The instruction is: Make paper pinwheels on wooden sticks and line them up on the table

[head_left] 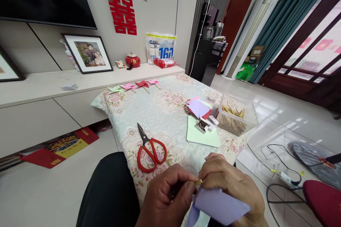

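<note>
Lilac folded paper piece (218, 205) sits low at the near edge of the floral-print quilted table cover (160, 113), gripped from above by the right hand (231, 184), fingers curled shut over its top fold. Left hand (166, 193) is closed too, thumb and forefinger pinching a small tan wooden stick end (198, 182) right where both hands meet, touching the paper. Red-handled steel scissors (149, 149) lie on the cover just beyond the left hand, blades shut, tips pointing away. Further along, to the right, a pale green paper sheet (202, 136) w/ small white boxes (206, 125) on top; behind that, a stack of mixed-colour paper squares (198, 108). Clear plastic tub of wooden sticks (236, 115) sits at the cover's right edge, beside the stack. At the cover's far end, a row of finished paper pinwheels (133, 87), green, pink and red, approx side by side.
</note>
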`<move>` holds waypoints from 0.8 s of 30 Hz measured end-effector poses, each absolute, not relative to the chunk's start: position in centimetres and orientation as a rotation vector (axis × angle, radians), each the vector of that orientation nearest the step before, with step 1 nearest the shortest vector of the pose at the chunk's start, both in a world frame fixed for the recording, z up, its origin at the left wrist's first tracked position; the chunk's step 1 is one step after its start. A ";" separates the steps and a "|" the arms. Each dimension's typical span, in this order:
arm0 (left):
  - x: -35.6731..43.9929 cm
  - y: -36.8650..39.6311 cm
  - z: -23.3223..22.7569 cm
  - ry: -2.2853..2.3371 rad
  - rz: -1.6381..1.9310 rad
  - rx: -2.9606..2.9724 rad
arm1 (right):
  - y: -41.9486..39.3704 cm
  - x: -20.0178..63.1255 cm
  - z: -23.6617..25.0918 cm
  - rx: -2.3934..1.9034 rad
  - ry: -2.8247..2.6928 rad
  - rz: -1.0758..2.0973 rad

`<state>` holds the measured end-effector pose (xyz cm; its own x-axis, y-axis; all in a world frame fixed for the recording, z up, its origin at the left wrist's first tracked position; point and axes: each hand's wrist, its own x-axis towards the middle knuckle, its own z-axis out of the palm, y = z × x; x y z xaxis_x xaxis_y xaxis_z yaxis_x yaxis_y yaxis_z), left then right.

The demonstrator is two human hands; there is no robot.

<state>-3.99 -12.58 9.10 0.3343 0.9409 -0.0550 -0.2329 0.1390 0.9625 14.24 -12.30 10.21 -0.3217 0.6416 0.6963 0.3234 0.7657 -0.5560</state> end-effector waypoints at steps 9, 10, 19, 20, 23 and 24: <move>-3.9 -13.2 8.9 0.966 1.082 1.327 | -12.9 14.0 9.8 -0.840 -1.842 0.462; -3.8 -13.2 9.0 0.975 1.095 1.344 | -12.9 14.0 9.8 -0.846 -1.839 0.447; -3.3 -13.2 8.7 0.847 1.029 1.006 | -12.6 14.2 9.5 -0.818 -1.831 0.443; -3.2 -13.2 8.7 0.832 1.019 0.925 | -12.6 14.2 9.4 -0.812 -1.826 0.443; -3.2 -13.1 8.7 0.794 0.986 0.831 | -12.5 13.9 9.3 -0.781 -1.827 0.418; -3.2 -13.0 8.7 0.783 0.979 0.836 | -12.4 13.9 9.3 -0.775 -1.833 0.406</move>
<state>-3.22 -13.03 8.68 0.3523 0.9181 -0.1814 -0.3782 0.3169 0.8698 13.86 -12.43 9.28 -0.2337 0.6767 0.6982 0.3180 0.7318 -0.6028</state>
